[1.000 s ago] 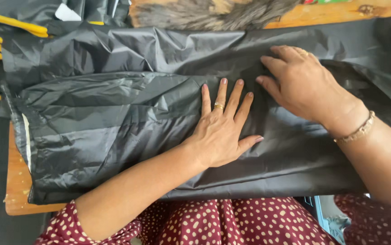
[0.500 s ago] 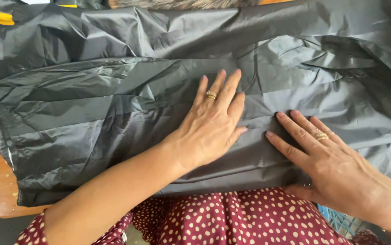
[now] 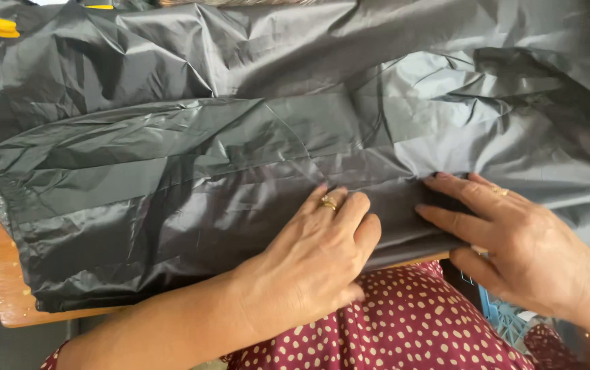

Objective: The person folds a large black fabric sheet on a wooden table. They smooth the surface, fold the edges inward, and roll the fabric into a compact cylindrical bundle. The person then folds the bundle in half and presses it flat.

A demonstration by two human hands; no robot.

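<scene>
Fingers (image 3: 346,216) of the left hand (image 3: 315,264) lie close together and slightly curled, pressing flat on the lower edge of the black fabric (image 3: 192,178) at bottom centre without gripping it, a gold ring (image 3: 328,203) on one of them. Just right of it, the right hand (image 3: 514,247) rests with fingers (image 3: 449,219) spread and thumb tucked under the fabric's edge, lightly pinching it. That crumpled, shiny fabric fills most of the frame, draped over a wooden surface (image 3: 10,301) showing at lower left, with a red dotted garment (image 3: 411,322) below.
</scene>
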